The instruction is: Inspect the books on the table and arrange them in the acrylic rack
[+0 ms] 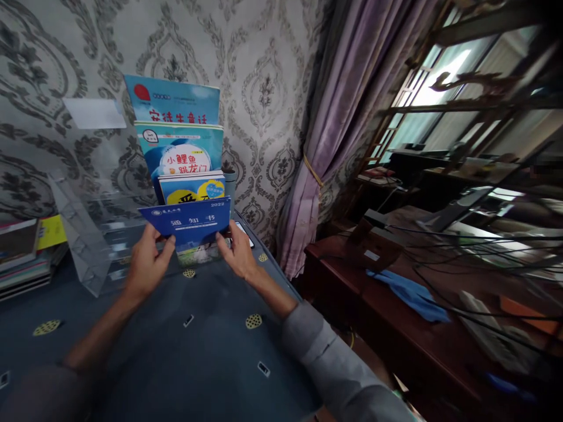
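Both my hands grip a dark blue booklet [197,221] marked 2022, one at each side. My left hand [148,258] pinches its lower left edge, thumb in front. At the lower right edge, my right hand [237,249] holds it the same way, fingers mostly hidden behind. The booklet is in front of a clear acrylic rack [88,234] whose tiers hold several upright books. Behind it show a blue and yellow book [193,184], a teal book [180,140] and, at the back, a light blue book [176,97] with red lettering.
A stack of books [26,252] lies left of the rack. A grey-blue cup [229,184] and a phone [244,233] are partly hidden at right. The patterned tablecloth [211,351] ends near a purple curtain [303,199]. Beyond stands a reddish-brown desk [343,287] with cables and a blue cloth [409,293].
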Tool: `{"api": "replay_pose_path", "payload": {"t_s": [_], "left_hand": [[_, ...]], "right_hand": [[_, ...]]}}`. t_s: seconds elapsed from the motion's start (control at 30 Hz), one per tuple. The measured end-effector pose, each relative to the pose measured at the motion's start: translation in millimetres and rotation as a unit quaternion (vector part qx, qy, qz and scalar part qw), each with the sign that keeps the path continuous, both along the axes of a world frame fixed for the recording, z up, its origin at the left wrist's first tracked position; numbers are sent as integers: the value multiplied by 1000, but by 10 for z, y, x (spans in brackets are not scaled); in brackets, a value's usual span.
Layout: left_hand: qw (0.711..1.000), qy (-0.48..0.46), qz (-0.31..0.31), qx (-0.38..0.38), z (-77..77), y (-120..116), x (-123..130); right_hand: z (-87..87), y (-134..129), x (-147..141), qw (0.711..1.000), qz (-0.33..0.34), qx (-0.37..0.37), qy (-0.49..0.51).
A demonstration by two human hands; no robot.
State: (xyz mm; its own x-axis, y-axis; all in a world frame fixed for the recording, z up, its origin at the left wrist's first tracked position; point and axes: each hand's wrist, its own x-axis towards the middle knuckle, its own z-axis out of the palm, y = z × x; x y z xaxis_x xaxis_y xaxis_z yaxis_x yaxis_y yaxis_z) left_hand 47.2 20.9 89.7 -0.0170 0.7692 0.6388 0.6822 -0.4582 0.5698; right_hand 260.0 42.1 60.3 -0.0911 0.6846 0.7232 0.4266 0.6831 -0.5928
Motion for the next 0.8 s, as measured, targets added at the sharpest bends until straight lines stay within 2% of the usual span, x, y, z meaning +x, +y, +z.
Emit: {"api": "replay_pose_path", "payload": {"t_s": [0.3, 0.5, 0.8], "left_hand": [[996, 79, 39, 0, -170, 122, 12], [990, 117, 51, -51, -264, 138, -7], [994, 91, 33, -52, -489, 205, -14]], "right_hand": [[-249, 173, -1, 999, -24, -47, 8], [-383, 232, 16, 996, -53, -67, -17], [-455, 247, 39, 992, -100, -79, 9]]}}
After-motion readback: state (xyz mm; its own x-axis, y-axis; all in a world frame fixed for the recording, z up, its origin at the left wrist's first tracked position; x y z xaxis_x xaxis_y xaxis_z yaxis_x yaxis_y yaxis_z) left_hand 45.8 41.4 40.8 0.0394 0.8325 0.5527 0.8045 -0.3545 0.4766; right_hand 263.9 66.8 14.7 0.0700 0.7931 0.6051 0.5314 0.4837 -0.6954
